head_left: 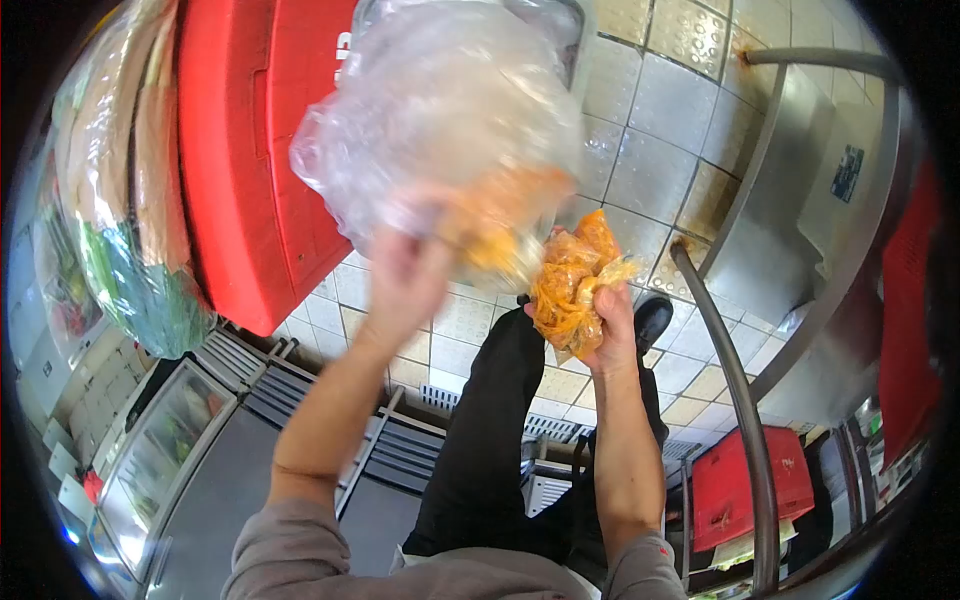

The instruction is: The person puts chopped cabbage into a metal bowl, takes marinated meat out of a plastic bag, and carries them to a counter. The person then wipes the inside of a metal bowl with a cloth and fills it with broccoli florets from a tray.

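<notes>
My right hand (612, 325) is closed round small clear plastic bags of orange shredded food (572, 280), held over the floor in front of my legs. To its left, my left hand (410, 275) is smeared by motion. Its fingers appear closed on another plastic bag of orange food (490, 225), also blurred. Just beyond that hand bulges a large clear plastic bag (440, 100), cloudy and wrinkled, with pale contents I cannot make out. It sits in a grey container (585, 40), of which only the rim shows.
A red box (235, 150) stands left of the large bag. Beside it are long green-leaved vegetables in plastic (125, 210). At right are a metal frame (725, 355) and a steel unit (770, 190). A red crate (750, 485) sits low right on the tiled floor (660, 100).
</notes>
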Motion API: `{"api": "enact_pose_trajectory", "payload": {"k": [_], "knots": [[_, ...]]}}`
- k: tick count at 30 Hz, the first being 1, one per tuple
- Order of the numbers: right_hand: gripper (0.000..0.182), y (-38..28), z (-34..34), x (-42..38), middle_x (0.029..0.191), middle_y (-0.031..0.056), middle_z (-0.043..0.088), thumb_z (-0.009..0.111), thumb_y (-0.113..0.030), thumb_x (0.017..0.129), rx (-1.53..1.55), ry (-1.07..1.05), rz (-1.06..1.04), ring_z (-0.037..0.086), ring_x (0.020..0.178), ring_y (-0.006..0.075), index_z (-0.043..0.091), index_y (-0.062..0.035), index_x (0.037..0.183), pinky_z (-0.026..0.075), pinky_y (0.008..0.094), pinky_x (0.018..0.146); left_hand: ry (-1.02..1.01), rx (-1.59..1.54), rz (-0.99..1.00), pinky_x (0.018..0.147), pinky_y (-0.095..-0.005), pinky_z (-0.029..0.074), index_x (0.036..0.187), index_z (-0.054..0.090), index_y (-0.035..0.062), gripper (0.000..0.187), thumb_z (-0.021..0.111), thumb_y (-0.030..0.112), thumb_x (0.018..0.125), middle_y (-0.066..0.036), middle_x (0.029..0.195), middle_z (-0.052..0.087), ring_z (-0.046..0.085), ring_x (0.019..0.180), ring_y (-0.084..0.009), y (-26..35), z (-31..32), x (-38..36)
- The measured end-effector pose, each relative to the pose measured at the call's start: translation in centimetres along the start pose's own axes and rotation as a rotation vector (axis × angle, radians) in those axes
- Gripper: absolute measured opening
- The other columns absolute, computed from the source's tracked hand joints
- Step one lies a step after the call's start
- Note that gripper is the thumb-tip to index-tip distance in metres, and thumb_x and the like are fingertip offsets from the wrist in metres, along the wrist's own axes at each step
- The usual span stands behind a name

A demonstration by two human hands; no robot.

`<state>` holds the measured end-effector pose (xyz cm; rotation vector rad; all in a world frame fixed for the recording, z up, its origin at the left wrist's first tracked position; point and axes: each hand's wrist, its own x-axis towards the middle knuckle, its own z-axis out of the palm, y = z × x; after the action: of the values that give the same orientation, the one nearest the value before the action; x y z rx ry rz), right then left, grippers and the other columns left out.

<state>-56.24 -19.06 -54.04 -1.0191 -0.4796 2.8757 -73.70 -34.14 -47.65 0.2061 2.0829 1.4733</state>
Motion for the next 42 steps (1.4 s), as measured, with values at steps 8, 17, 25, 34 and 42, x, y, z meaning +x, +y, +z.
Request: {"api": "enact_pose_trajectory", "payload": {"k": [8, 17, 25, 34, 42], "knots": [[0.11, 2.1, -0.5, -0.6, 0.149, 0.0113, 0.047, 0.091, -0.039, 0.073, -0.012, 0.028, 0.082, 0.051, 0.135, 0.0255, 0.028, -0.007, 0.157, 0.045, 0.0386, 0.111, -0.218, 0.277, 0.227, 0.118, -0.0472, 0.033, 0.135, 0.062, 0.0038, 0.049, 0.053, 0.002, 0.087, -0.023, 0.152, 0.045, 0.041, 0.142, -0.0431, -1.9, 5.4, -4.9], [0.107, -0.2, 2.7, -1.8, 0.156, 0.0198, 0.041, 0.093, -0.025, 0.057, 0.371, -0.193, 0.181, 0.052, 0.132, 0.0345, 0.043, -0.0056, 0.149, 0.048, 0.0487, 0.109, -0.515, 0.059, -0.002, 0.118, -0.0432, 0.031, 0.136, 0.06, 0.0028, 0.06, 0.05, 0.048, 0.098, -0.016, 0.137, 0.062, 0.049, 0.138, -0.0293, -1.4, -1.1, 2.1], [0.106, 0.4, 1.9, -1.8, 0.156, 0.0201, 0.04, 0.095, -0.026, 0.057, 0.425, -0.276, 0.179, 0.047, 0.136, 0.0349, 0.045, -0.0061, 0.149, 0.046, 0.0497, 0.11, -0.417, 0.95, 0.085, 0.083, -0.0435, 0.058, 0.109, 0.072, 0.0036, 0.027, 0.061, 0.023, 0.095, -0.019, 0.1, 0.074, 0.072, 0.089, -0.0315, -2.2, -8.2, 24.7], [0.113, 1.5, -2.0, -4.9, 0.157, 0.0206, 0.037, 0.095, -0.035, 0.057, 0.3, -0.132, 0.231, 0.043, 0.14, 0.0351, 0.041, -0.0036, 0.151, 0.046, 0.0491, 0.111, -0.631, 1.377, 0.027, 0.087, -0.0428, 0.056, 0.114, 0.071, 0.0027, 0.029, 0.06, 0.023, 0.096, -0.019, 0.105, 0.073, 0.071, 0.095, -0.0304, -6.4, -4.8, 22.6], [0.1, 0.1, -3.5, -4.6, 0.159, 0.0211, 0.034, 0.089, -0.044, 0.072, 0.287, -0.208, 0.105, 0.037, 0.146, 0.0361, 0.041, -0.0106, 0.153, 0.043, 0.0503, 0.114, -0.776, 1.335, 0.117, 0.091, -0.0422, 0.054, 0.117, 0.07, 0.0019, 0.031, 0.06, 0.023, 0.097, -0.019, 0.11, 0.072, 0.069, 0.101, -0.0295, -6.3, 1.9, 24.3]]}}
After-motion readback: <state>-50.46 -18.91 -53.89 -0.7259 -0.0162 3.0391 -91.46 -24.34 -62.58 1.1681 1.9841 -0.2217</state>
